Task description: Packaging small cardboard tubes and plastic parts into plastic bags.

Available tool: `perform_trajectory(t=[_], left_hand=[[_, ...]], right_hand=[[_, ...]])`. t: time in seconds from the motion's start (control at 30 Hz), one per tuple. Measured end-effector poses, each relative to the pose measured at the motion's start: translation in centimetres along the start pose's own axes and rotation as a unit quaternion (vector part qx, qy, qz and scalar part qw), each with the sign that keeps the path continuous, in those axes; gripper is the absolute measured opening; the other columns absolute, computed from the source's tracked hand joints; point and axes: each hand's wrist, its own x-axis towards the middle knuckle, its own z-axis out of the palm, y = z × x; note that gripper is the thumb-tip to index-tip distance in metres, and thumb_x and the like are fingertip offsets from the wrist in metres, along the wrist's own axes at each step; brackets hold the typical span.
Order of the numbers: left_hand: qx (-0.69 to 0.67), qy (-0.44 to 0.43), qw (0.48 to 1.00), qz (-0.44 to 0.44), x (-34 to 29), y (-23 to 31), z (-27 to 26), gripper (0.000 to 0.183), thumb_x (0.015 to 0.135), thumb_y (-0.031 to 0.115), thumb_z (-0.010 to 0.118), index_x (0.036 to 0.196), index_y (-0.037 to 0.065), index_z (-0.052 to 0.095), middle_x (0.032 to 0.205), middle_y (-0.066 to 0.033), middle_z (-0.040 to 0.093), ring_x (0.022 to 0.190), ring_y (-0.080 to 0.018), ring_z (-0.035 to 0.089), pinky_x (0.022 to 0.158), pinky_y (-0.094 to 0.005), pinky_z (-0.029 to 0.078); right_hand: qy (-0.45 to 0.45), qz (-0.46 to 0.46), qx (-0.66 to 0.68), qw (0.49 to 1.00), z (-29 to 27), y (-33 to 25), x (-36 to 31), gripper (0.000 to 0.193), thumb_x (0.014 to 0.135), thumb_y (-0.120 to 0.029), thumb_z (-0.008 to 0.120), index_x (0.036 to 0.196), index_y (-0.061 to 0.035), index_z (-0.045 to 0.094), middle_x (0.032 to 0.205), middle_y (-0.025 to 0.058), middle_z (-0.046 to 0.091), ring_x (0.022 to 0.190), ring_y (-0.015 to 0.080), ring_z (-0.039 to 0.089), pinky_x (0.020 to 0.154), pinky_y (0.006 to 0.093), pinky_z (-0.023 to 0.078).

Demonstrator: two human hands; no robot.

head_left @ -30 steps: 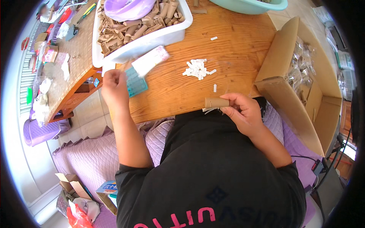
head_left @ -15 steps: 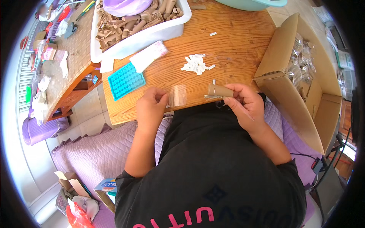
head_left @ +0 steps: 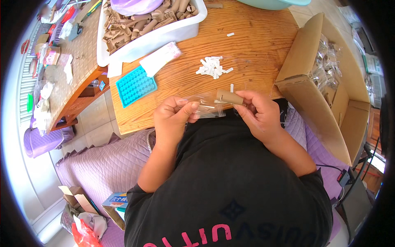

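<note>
My left hand pinches a small clear plastic bag by its left side, over the table's near edge. Between the thumb and fingers of my right hand is a brown cardboard tube, curved and lying sideways. Its left end meets the bag's mouth; whether it is inside, I cannot tell. Just beyond the tube lies a single white strip. Farther back is a loose pile of small white strips. A blue moulded tray lies left of the bag, with a white packet partly over it.
A white plastic bin full of brown cardboard pieces stands at the back left. To the right, an open cardboard box contains several clear filled bags. A mint-green basin sits at the far edge of the wooden table.
The clear bag, flat on the table before, is now lifted in my left hand, which has moved right. My right hand has brought the cardboard tube left to the bag.
</note>
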Motion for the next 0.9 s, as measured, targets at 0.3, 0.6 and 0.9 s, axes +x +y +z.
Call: perform_trajectory(t=[0.3,0.6,0.9], left_hand=[[0.107,-0.045,0.977,0.178,-0.2,-2.8,0.6,0.015,0.076,-0.001,0.066,0.084,-0.002,0.054,0.076,-0.0069,0.062,0.066,-0.0091,0.058,0.058,-0.0214,0.048],[0.044,-0.266,0.95,-0.158,1.1,-0.5,1.0,0.03,0.072,0.004,0.07,0.099,-0.002,0.058,0.085,-0.0053,0.062,0.072,-0.0094,0.058,0.066,-0.0203,0.047],[0.123,-0.269,0.946,-0.133,0.7,0.0,2.6,0.029,0.074,0.004,0.069,0.1,-0.002,0.059,0.086,-0.0028,0.062,0.074,-0.0079,0.056,0.068,-0.0208,0.046]], right_hand=[[-0.087,0.15,0.105,0.979,-0.7,-0.4,0.4,0.022,0.078,-0.008,0.064,0.097,-0.0002,0.056,0.069,0.0044,0.056,0.059,0.0072,0.051,0.053,0.0213,0.041],[-0.215,0.116,0.023,0.969,-2.8,-0.1,1.3,0.017,0.08,-0.016,0.062,0.09,-0.0033,0.058,0.068,0.0076,0.058,0.059,0.0157,0.053,0.054,0.0276,0.042],[-0.264,-0.002,-0.054,0.963,-3.3,0.3,1.7,0.016,0.078,-0.016,0.062,0.086,-0.0035,0.057,0.066,0.0081,0.054,0.057,0.0181,0.049,0.053,0.0286,0.038]])
